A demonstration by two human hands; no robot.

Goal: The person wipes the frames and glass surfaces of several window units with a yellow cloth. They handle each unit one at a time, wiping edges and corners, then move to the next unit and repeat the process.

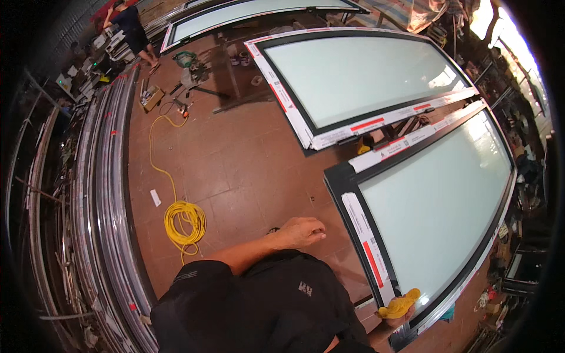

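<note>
My right hand [406, 318] grips a yellow cloth [401, 305] at the near corner of a framed glass panel [435, 194], where the cloth touches the pane and the frame's edge. Part of that hand lies hidden under the cloth. The panel has a dark frame with white and red protective film strips, partly peeled at the near left corner. In front of my body, my left hand [299, 233] hovers apart from the panel, its fingers loosely curled in and nothing seen in them.
Beyond lies a second framed panel [365, 76], and a third panel [247, 16] farther back. A coiled yellow hose [185, 223] rests on the tiled floor. Long metal profiles [106, 194] are stacked along the left. Another person [130, 29] stands at the far left near a small box [152, 98].
</note>
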